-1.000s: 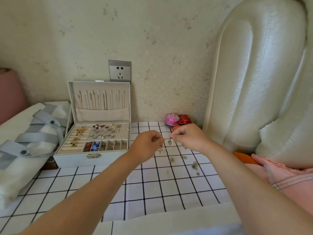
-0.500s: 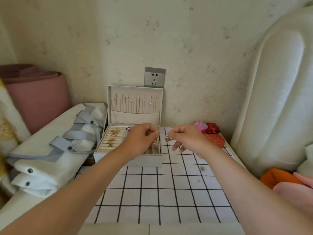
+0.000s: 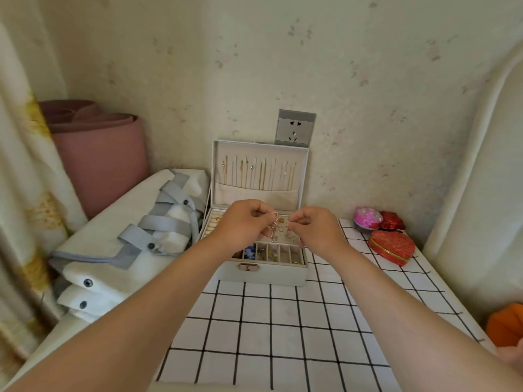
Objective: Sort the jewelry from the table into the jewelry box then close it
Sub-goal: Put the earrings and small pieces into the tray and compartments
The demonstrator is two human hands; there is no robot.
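Partly hidden: most of the tray inside the jewelry box (image 3: 263, 274) is blocked by both hands, and the pieces in it are too small to be told apart.
Table (image 3: 283, 335): covered with a white cloth printed in a black grid, near edge cut off.
Box: pale grey, leather-look, set at the table's far edge, metal clasp in front. The lid (image 3: 259, 149) is stood upright, with thin chains hung in a row above a fabric pocket. Small bits are kept in the front row of narrow slots, one of them blue.
Left hand (image 3: 240, 226): held over the box, a gold hoop piece (image 3: 273, 222) pinched at the fingertips, charms dangling.
Right hand (image 3: 317, 230): just beside it, a small dangly piece (image 3: 288, 230) pinched.
Heart tin (image 3: 392, 247): red, glossy, laid right of the box.
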